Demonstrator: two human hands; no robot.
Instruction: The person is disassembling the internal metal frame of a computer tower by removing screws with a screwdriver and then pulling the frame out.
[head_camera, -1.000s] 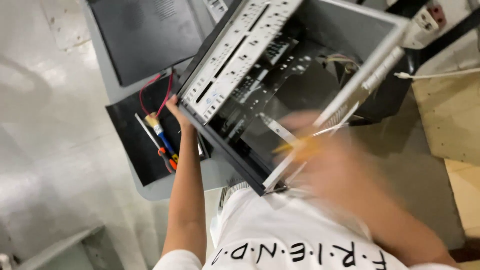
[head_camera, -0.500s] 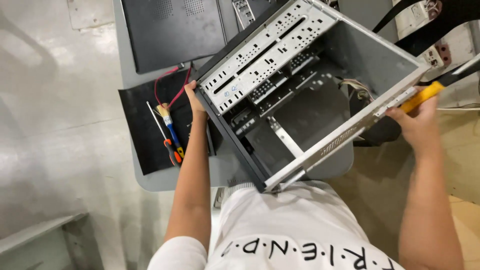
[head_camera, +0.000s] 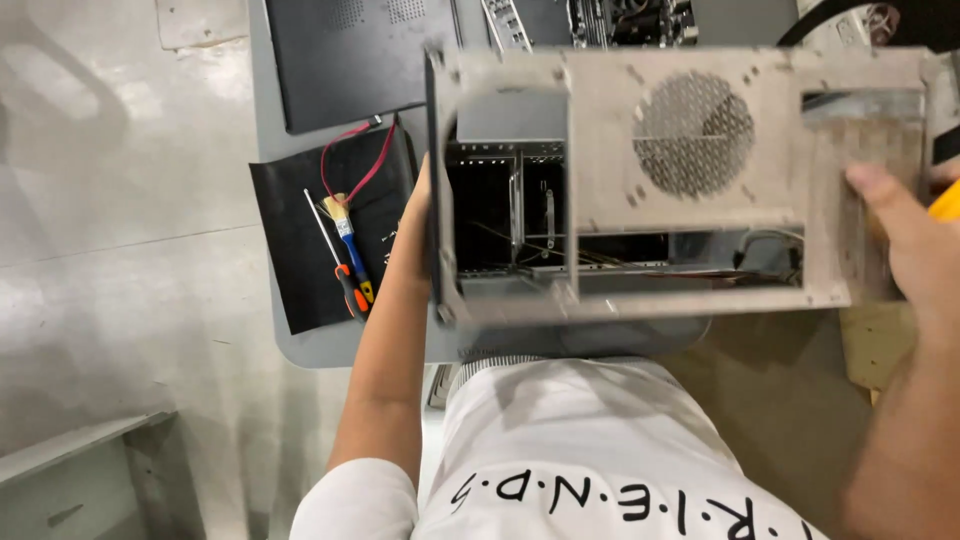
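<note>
**Q:** Head view, figure 1: what do the hands hold?

**A:** Both hold a grey metal case (head_camera: 690, 180), seen with its rear panel toward the camera. Left hand (head_camera: 418, 215), at 9 o'clock of the case, is mostly hidden behind the case's left edge; its fingers appear wrapped round that edge, though how tightly cannot be told. Right hand (head_camera: 915, 245), at 3 o'clock, is closed on the right edge, thumb pressed on the rear panel. A yellow tool (head_camera: 946, 203) shows just behind this hand; whether the hand grips it cannot be told.

**Q:** Where does the case lie?

**A:** Across the near part of a grey table (head_camera: 320, 345), above the person's white shirt at 6 o'clock. A round fan grille (head_camera: 693, 122) sits at 12 o'clock of the panel; the open bay lies at 8 o'clock.

**Q:** What lies about it?

**A:** At 9 o'clock, a black mat (head_camera: 300, 250) bearing a screwdriver (head_camera: 335, 250), a brush (head_camera: 345, 230) and red wires (head_camera: 355, 165). At 11 o'clock, a black side panel (head_camera: 350, 60), touching the mat's far edge
</note>
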